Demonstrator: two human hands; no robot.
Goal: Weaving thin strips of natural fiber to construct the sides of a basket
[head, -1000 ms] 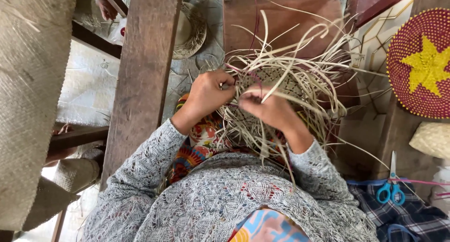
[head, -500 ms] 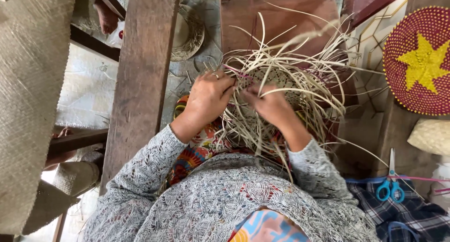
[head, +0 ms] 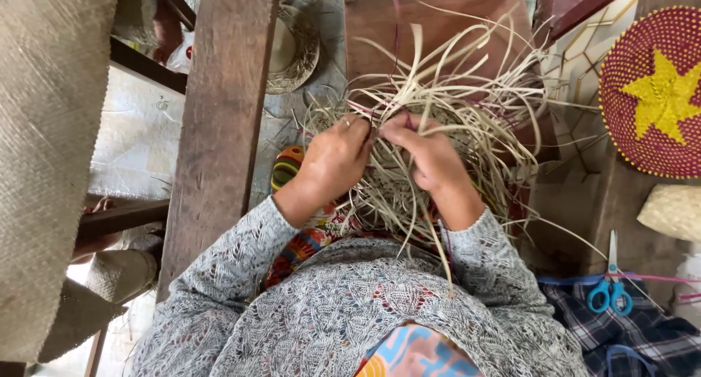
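splaying pale straw strands (head: 467, 121), half-woven, between hands (head: 383, 154)

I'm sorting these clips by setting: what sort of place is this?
Probably a home weaving workshop: both hands work pale straw strips, a finished red basket lid with a yellow star lies nearby, and blue scissors rest on plaid cloth.

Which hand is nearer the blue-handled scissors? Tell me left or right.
Right. The right hand works in the pale straw strips, up and to the left of the blue-handled scissors lying on the plaid cloth. The left hand is farther away, beyond the right hand.
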